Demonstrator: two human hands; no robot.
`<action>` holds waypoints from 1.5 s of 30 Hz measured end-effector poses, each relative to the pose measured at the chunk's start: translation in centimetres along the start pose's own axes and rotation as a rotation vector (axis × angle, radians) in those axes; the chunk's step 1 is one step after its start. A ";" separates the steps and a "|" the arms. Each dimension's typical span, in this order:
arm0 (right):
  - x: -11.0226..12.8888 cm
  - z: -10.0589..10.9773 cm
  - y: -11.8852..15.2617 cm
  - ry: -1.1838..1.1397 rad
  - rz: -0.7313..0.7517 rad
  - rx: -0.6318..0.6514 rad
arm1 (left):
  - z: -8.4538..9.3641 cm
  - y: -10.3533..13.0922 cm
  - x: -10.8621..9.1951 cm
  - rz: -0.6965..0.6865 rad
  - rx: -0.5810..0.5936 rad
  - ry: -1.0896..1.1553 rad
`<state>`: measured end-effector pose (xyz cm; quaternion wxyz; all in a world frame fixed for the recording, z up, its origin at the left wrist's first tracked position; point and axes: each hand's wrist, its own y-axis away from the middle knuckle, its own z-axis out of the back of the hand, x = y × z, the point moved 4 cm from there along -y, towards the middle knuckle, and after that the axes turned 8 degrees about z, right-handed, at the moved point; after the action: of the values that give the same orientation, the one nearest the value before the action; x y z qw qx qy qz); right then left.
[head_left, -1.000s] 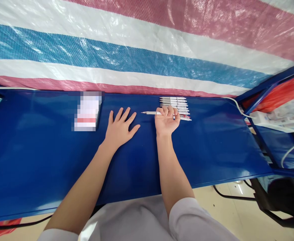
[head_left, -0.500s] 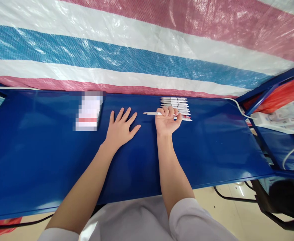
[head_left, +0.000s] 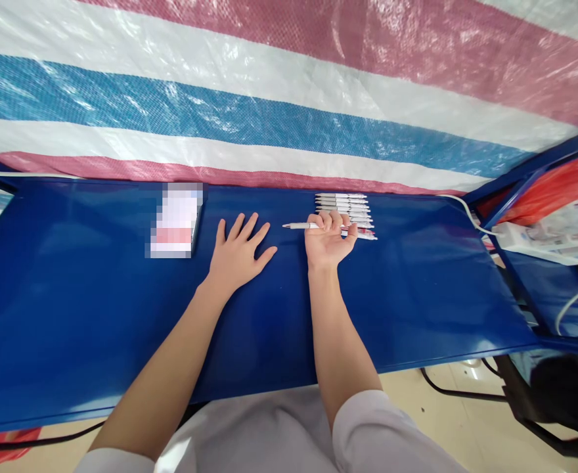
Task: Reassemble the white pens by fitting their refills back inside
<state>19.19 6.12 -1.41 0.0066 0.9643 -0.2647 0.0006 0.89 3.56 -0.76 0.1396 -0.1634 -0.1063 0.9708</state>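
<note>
Plainly, pen (head_left: pixel 296 226): is showing a slim white barrel and greyish pointed tip.
Right hand (head_left: pixel 329 243): is gripping the pen in curled fingers, palm facing up; the tip is jutting out toward 9 o'clock.
Left hand (head_left: pixel 237 261): is lying relaxed, fingers spread, on the table (head_left: pixel 417 295); the tip is sitting at its 2 o'clock.
Count: one pen is being held; at least six row pens (head_left: pixel 343 201) are lying at the right hand's 1 o'clock, fingers hiding some.

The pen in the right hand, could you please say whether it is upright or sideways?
Sideways: the pen lies across the right hand, tip pointing toward the left hand.
</note>
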 end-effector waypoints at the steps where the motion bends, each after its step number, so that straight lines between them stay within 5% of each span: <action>1: 0.0 0.0 0.0 -0.013 -0.009 0.003 | 0.0 0.0 0.0 -0.002 0.000 -0.003; 12: -0.4 -0.4 0.6 0.163 -0.003 0.059 | 0.3 -0.1 0.3 0.019 -0.007 0.046; 20: -1.0 -3.0 2.4 0.365 -0.057 0.115 | 3.9 0.0 -1.8 -0.099 -0.163 0.199; 24: -0.7 -4.4 3.4 0.428 -0.067 0.140 | 4.4 0.1 -3.1 -0.179 -0.127 0.186; 31: 0.5 -3.5 3.8 0.674 -0.116 0.073 | 4.3 0.3 -2.6 -0.208 -0.126 0.207; 34: 2.0 -3.3 3.1 0.926 -0.030 0.109 | 4.5 0.5 -2.4 -0.213 -0.141 0.199; 37: 3.6 -4.5 2.8 1.384 0.145 0.347 | 4.6 0.7 -2.3 -0.212 -0.146 0.186; 40: 3.9 -5.7 3.5 1.814 0.272 0.776 | 4.5 0.8 -2.4 -0.225 -0.139 0.175; 45: 3.2 -5.5 5.4 1.996 0.360 1.369 | 4.1 1.0 -2.6 -0.205 -0.102 0.153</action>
<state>19.19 -0.04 4.12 -0.3023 0.2945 -0.2180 0.8800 1.57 1.19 3.52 0.2371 -0.2322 -0.1606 0.9296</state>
